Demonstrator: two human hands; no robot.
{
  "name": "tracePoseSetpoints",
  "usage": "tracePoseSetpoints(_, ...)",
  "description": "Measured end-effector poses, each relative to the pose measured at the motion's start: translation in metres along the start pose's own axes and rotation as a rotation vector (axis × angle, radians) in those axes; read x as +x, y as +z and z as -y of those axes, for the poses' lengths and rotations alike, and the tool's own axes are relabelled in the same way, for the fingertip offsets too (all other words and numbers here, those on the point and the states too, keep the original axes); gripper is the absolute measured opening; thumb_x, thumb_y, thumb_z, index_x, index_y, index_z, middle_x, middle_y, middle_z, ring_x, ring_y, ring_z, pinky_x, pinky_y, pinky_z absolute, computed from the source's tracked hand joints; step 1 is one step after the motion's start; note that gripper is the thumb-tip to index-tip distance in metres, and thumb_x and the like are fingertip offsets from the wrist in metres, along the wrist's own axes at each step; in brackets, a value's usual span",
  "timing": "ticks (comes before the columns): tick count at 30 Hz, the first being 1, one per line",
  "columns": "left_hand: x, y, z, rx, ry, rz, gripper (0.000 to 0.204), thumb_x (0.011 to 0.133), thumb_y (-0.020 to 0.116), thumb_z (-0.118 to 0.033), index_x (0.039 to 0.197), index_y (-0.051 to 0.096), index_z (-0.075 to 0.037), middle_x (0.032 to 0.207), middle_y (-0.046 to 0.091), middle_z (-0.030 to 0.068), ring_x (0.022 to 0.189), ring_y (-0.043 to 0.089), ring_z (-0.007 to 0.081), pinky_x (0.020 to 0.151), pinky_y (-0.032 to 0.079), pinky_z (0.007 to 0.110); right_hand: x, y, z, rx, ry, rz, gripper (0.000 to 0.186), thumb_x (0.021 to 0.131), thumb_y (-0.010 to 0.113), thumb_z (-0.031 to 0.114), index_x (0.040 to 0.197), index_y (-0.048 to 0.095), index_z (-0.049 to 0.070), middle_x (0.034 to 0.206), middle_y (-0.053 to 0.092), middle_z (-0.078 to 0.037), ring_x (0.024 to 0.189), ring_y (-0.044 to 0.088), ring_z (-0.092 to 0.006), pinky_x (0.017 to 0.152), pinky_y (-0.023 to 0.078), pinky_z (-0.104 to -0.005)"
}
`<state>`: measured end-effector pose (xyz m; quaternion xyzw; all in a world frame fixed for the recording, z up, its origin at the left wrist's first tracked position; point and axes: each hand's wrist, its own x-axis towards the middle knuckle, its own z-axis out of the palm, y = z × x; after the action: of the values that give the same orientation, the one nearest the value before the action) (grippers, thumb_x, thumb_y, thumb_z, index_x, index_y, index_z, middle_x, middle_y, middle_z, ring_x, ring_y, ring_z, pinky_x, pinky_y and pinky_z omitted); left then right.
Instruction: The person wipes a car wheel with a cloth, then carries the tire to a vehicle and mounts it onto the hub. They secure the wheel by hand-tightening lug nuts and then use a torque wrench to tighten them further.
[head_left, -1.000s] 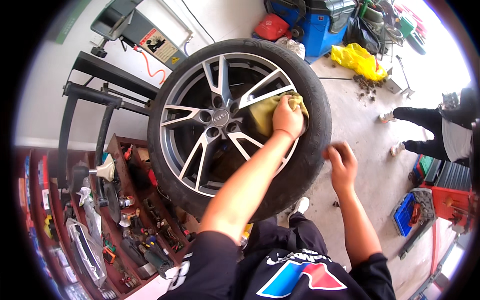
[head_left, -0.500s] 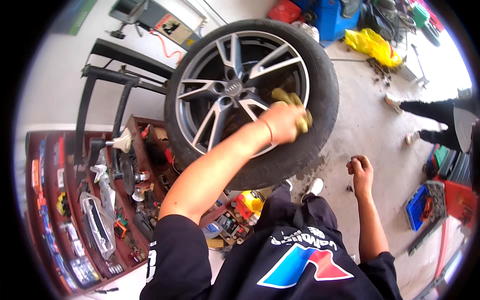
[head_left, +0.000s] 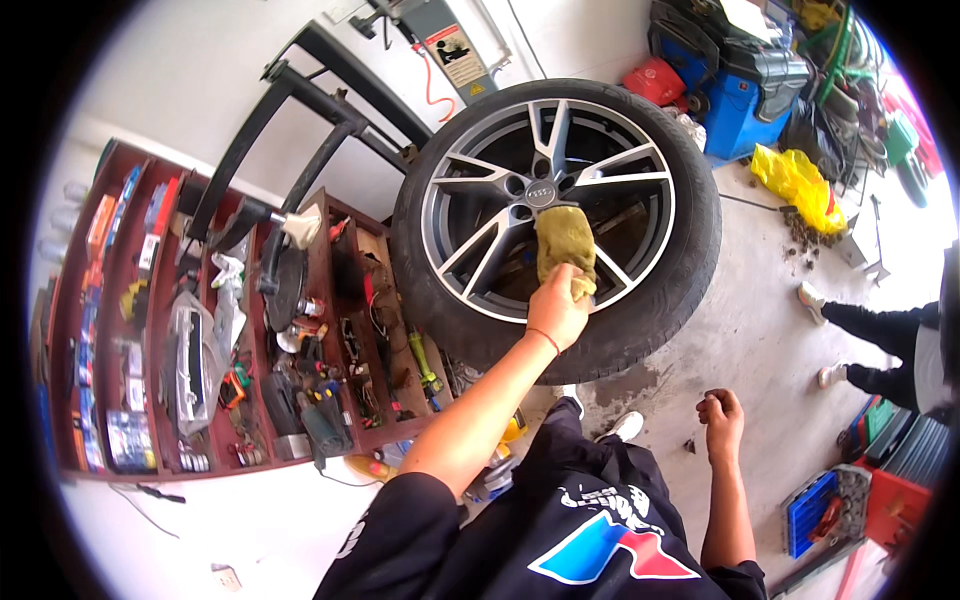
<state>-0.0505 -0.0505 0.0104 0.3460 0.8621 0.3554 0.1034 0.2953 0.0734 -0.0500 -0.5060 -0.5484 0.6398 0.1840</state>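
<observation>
My left hand [head_left: 560, 308] grips one end of an olive-yellow cloth [head_left: 566, 240]. The cloth lies spread over a spoke just below the hub cap [head_left: 541, 193]. Under it is a wheel with a grey and silver multi-spoke rim [head_left: 470, 186] and a black tyre [head_left: 695, 230], its face turned up toward me. Parts of the lower spokes are covered by the cloth and my hand. Away from the wheel, my right hand [head_left: 722, 420] hangs at my right side, fingers curled in, nothing visible in it.
A dark red shelf unit [head_left: 230, 440] full of tools and parts stands left, beside a black metal frame [head_left: 290, 110]. Behind the wheel are a blue bin [head_left: 740, 110] and a yellow plastic bag [head_left: 795, 190]. Another person's legs [head_left: 880, 340] and a blue crate [head_left: 812, 510] are at right.
My left hand has moved the cloth from the rim's lower right edge to the spoke below the hub. The view has turned, so the wheel appears farther right. My right hand still hangs curled.
</observation>
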Motion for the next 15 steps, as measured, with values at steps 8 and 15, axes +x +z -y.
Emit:
tracePoseSetpoints(8,-0.132,-0.021,-0.124,-0.588,0.03,0.327,0.054,0.085,0.077,-0.017,0.133,0.055,-0.007,0.124,0.063,0.0186,0.118,0.063,0.03,0.1,0.049,0.039,-0.038,0.045,0.06,0.804,0.118,0.611,0.048,0.102,0.056,0.04,0.133,0.056,0.003,0.124,0.065,-0.014,0.111,0.065,-0.0271,0.091,0.055,-0.0401)
tracePoseSetpoints(15,-0.194,-0.043,-0.064,-0.395,0.248,0.399,0.072,0.089,0.075,-0.02,0.15,0.041,-0.001,0.154,0.041,0.0235,0.145,0.04,0.0361,0.119,0.033,0.042,-0.042,0.088,0.117,0.416,-0.018,0.306,0.041,0.097,0.067,0.02,0.131,0.058,-0.002,0.119,0.068,-0.012,0.105,0.066,-0.0208,0.093,0.054,-0.0342)
